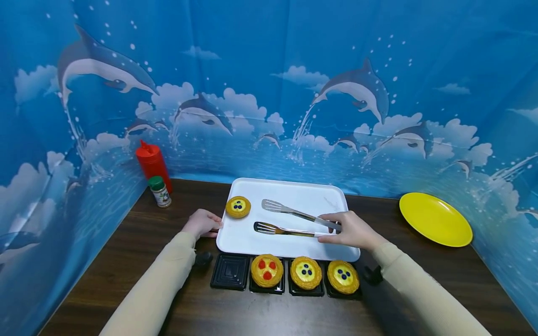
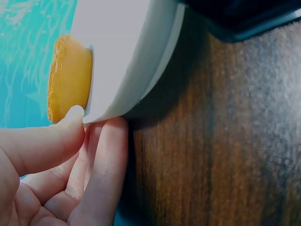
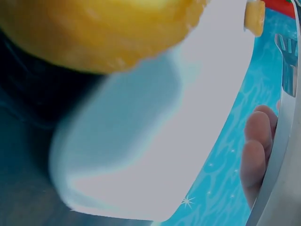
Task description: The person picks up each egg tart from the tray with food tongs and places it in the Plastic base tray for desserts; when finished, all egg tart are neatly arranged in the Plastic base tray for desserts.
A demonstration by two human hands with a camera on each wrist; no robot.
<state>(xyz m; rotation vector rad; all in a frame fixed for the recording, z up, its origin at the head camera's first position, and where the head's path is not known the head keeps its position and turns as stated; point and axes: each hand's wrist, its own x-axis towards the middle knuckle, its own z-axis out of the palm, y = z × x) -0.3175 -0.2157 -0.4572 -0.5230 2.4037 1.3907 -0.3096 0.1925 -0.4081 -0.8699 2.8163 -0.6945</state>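
From the head view, my right grip pinches the metal tongs near their joined end, over the white tray. The tongs' long axis runs left from my fingers, their arms spread, toward the lone tart. That tart sits at the tray's left, just beyond the tips, nearer my left grip, which pinches the tray's edge.

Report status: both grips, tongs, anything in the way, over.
Left grip pinching edge of white tray. Right grip holding tongs, tips apart, over tray. One tart on tray left of tongs' tips, nothing between.
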